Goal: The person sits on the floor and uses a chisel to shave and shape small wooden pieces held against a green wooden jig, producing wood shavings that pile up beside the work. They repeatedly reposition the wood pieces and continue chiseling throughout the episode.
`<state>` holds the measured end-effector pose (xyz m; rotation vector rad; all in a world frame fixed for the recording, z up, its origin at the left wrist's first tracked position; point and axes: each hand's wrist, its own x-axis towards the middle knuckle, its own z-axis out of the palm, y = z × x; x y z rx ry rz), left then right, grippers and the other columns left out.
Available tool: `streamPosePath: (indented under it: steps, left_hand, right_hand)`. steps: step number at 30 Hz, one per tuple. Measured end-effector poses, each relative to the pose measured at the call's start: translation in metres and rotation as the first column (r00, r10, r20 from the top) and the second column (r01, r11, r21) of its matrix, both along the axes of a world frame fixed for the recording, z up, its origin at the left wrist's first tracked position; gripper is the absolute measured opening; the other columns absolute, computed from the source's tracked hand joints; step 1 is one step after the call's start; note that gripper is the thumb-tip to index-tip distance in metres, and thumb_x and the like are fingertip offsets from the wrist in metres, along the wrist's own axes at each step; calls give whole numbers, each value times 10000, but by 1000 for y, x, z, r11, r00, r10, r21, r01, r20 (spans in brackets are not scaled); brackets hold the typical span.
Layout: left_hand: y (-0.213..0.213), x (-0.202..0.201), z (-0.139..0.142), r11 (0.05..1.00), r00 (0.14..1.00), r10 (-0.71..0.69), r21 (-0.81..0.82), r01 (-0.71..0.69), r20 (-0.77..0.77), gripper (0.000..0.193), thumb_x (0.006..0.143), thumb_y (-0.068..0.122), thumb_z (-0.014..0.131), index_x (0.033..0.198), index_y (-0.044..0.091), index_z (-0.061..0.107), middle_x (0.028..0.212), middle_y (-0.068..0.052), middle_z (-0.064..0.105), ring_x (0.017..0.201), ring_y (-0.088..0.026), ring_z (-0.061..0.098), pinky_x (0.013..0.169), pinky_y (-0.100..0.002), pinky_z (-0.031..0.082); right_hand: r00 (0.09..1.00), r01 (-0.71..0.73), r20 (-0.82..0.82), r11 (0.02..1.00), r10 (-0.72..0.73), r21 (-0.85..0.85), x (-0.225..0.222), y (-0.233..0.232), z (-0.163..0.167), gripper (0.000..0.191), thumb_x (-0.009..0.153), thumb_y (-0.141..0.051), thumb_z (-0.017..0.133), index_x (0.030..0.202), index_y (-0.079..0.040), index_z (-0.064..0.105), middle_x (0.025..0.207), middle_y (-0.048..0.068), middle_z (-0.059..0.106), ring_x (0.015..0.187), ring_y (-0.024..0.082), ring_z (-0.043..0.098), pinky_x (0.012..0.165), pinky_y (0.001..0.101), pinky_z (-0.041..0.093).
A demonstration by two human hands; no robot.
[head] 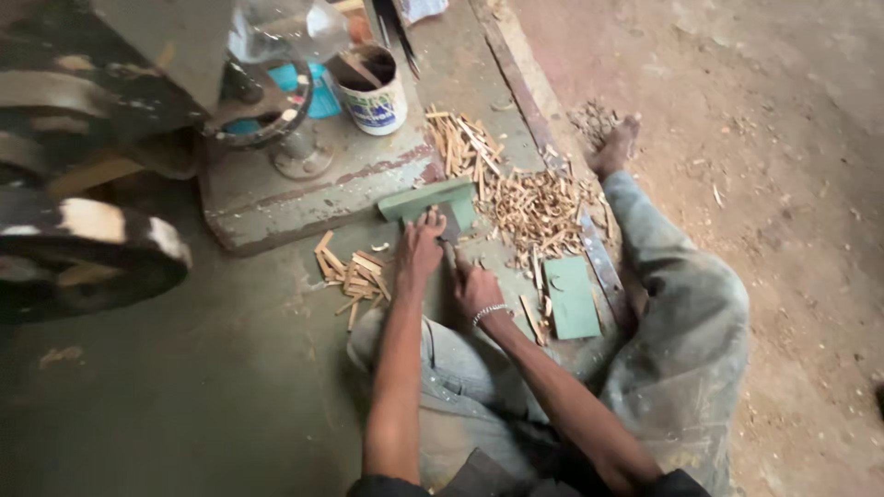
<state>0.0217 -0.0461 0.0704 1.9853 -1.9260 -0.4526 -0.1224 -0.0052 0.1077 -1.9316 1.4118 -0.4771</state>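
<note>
Between two stick piles, left hand presses one green block; right hand grips a blade.

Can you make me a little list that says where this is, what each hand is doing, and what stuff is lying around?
Place: a person sits on a dusty concrete floor beside a machine base
Left hand: rests against a green T-shaped block
Right hand: grips a dark blade tool; a bracelet is on the wrist
Nearby: wood sticks, wood chips, a flat green board, a white cup
</note>
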Motion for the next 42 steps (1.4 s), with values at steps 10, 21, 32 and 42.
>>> streamPosePath:
  steps: [10, 21, 32, 42]
  left_hand:
    - [63, -3, -46, 842, 726, 258, -220, -492, -637, 622, 781, -96, 442, 1325, 75, 688, 1378, -168, 672, 1311, -300, 653, 1077, -371, 511]
    - [55, -22, -46, 851, 801, 336, -204, -484, -495, 306, 882, 114, 673, 1173, 105, 770, 1097, -128, 780, 1035, -296, 743, 894, -391, 576]
    - [-17, -13, -32, 810, 726, 501, -41, -585, -471, 192, 787, 261, 813, 939, 142, 817, 788, -92, 763, 703, -273, 754, 671, -375, 576]
    - [-31, -5, -32, 755, 569, 635, 262, -601, -523, 118, 822, 219, 770, 858, 118, 818, 718, -45, 789, 574, -123, 738, 647, -283, 579]
  right_hand:
    - [966, 49, 253, 998, -57, 35, -58, 18, -43, 481, 984, -144, 601, 1462, -131, 548, 972, 215, 741, 815, 387, 748, 740, 447, 582]
    - [983, 10, 183, 996, -27, 91, -74, 32, -79, 529, 994, -151, 618, 1511, -181, 515, 821, 185, 735, 643, 221, 735, 646, 391, 576]
    - [943, 82, 311, 988, -120, 133, -88, 26, -72, 484, 988, -149, 624, 1464, -145, 537, 938, 122, 779, 627, 137, 705, 621, 334, 580]
    - [972, -38, 229, 998, 50, -59, -81, 33, -71, 535, 963, -135, 634, 1485, -120, 520, 1040, 178, 768, 856, 364, 752, 733, 449, 581]
